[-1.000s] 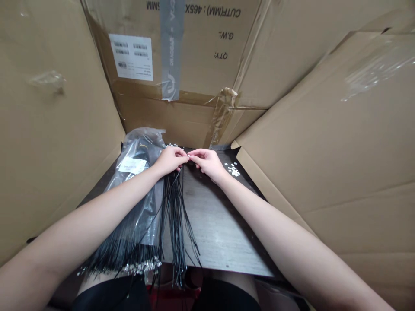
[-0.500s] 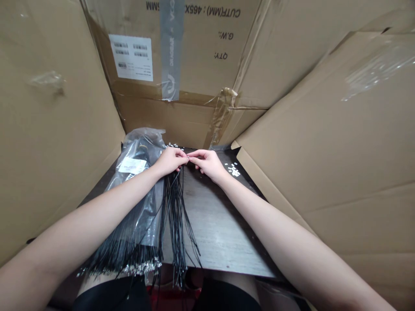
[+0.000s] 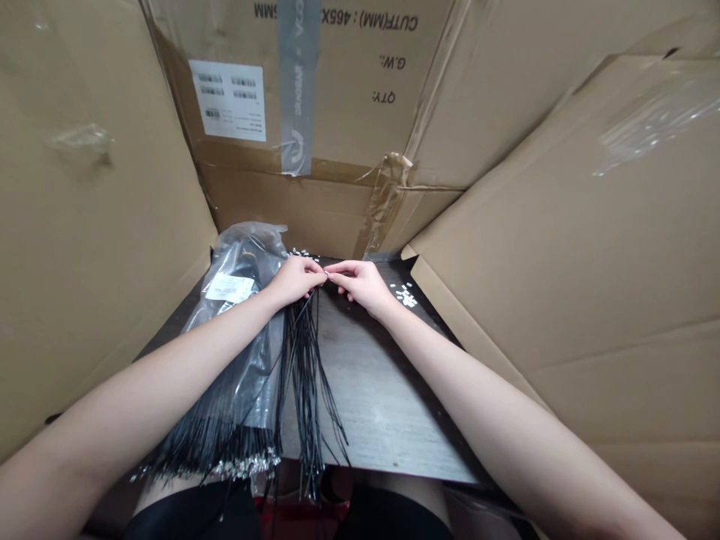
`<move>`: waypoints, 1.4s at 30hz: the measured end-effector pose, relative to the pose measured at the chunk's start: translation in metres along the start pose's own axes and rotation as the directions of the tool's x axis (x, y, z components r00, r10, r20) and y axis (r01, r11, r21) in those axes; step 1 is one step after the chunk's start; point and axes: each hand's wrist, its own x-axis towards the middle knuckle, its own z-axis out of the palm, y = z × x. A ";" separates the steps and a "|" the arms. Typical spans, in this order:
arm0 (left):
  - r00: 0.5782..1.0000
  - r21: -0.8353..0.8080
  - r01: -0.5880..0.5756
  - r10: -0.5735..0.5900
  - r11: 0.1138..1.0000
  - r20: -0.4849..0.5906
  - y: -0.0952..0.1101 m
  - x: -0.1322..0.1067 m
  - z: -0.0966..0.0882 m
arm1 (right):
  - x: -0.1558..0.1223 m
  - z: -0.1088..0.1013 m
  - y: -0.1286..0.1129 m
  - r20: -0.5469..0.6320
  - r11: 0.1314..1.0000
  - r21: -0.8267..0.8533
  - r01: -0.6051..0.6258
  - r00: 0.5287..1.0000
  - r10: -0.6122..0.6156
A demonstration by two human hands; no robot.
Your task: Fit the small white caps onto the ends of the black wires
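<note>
My left hand [image 3: 297,279] and my right hand [image 3: 361,285] meet fingertip to fingertip above the back of the table. Both are pinched closed. Between the tips shows a speck of a small white piece [image 3: 326,274], mostly covered by the fingers. A thin black wire hangs below my left fingers, its upper end hidden in the grip. Under that hand a bundle of black wires [image 3: 304,367] lies across the table, the ends drooping over the front edge. To its left is a clear plastic bag [image 3: 262,382] of black wires with shiny metallic ends.
Small white pieces [image 3: 405,297] lie scattered right of my right wrist, with more white pieces [image 3: 301,253] behind my left hand. Cardboard walls close in the dark table [image 3: 382,405] at the left, the back [image 3: 337,202] and the right. My legs are under the front edge.
</note>
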 end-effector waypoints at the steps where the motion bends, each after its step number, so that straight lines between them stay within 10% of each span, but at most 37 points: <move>1: 1.000 0.003 -0.002 0.002 1.000 -0.002 0.000 0.000 0.000 | 0.000 0.000 0.000 0.005 1.000 -0.005 -0.002 1.000 0.002; 42: 1.000 -0.030 -0.014 0.015 0.999 0.026 -0.001 0.001 0.000 | 0.000 0.003 -0.001 -0.057 0.999 0.021 -0.027 0.998 0.028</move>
